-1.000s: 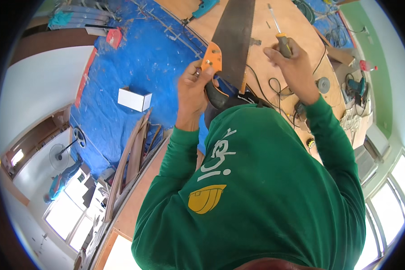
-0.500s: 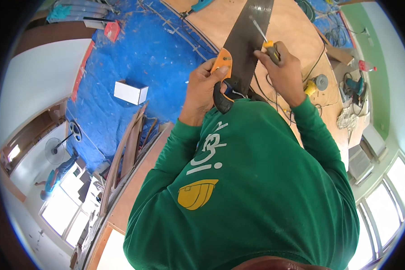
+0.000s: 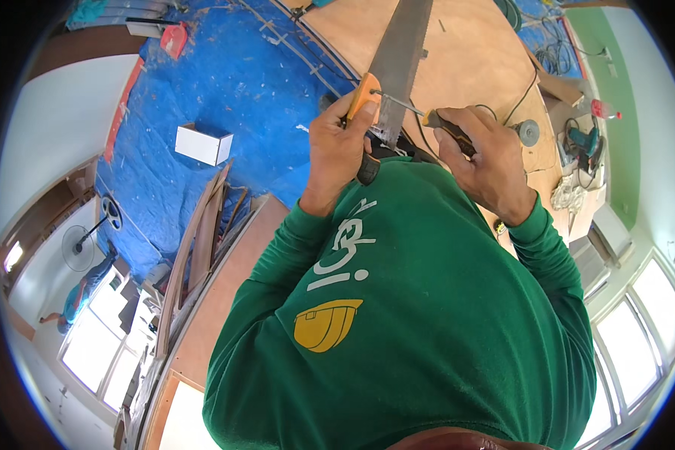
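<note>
My left hand [image 3: 339, 146] is closed round the orange and black handle of a handsaw [image 3: 400, 64], whose wide dark blade points away from me over the plywood. In my right hand [image 3: 491, 154] is a screwdriver [image 3: 406, 104] with a yellow and black grip, its shaft pointing left. The screwdriver's tip meets the orange side of the saw handle at a screw or hole near the blade. The lower part of the saw handle rests close to my green shirt, and my left fingers partly hide it.
A plywood sheet [image 3: 469, 64] lies ahead, with a grinder disc [image 3: 527, 133] and cables at its right. On blue sheeting [image 3: 255, 112] stands a white box [image 3: 203, 144]. Wood strips [image 3: 202, 232] lean at left. A power tool [image 3: 586, 139] sits far right; another person [image 3: 79, 300] is at far left.
The screwdriver has swung from pointing up beside the blade to pointing left, its tip now at the saw handle. My right hand has moved down, and the saw has tilted to show its blade more edge-on.
</note>
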### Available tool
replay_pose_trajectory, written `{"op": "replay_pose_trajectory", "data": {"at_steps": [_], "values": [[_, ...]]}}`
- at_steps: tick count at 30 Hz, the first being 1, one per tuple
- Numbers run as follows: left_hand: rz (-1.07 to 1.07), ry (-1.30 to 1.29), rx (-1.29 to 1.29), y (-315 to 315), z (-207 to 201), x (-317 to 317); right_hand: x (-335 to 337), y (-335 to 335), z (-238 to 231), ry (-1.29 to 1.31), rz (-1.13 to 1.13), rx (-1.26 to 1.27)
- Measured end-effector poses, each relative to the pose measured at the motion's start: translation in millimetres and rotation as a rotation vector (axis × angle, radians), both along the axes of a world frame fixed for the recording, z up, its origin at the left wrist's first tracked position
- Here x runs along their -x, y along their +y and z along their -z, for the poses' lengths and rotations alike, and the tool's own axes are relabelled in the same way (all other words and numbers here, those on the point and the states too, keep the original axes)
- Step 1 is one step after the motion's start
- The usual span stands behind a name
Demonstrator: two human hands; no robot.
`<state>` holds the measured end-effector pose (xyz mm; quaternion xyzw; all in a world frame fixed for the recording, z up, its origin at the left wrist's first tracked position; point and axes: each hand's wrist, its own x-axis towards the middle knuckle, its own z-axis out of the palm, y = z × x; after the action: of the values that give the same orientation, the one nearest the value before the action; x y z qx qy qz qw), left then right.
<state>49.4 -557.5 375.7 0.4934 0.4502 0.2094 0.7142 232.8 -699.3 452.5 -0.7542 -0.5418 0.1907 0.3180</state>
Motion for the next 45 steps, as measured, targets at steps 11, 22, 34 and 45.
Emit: {"op": "replay_pose_trajectory", "data": {"at_steps": [11,22,34,45], "values": [[0.024,0.028,-0.01,-0.2,-0.5,-3.3,-5.2,-2.6,-0.6,0.021,-0.007,0.002],[0.185,0.072,-0.181,12.8,2.8,3.1,-13.7,-2.5,-1.0,-0.207,-0.077,-0.027],[0.304,0.119,-0.21,24.5,-5.7,3.7,-19.6,-9.7,2.2,-0.236,-0.123,0.062],[0.271,0.154,-0.243,16.7,-15.7,-6.7,-26.8,5.3,6.9,0.609,0.206,0.265]]}}
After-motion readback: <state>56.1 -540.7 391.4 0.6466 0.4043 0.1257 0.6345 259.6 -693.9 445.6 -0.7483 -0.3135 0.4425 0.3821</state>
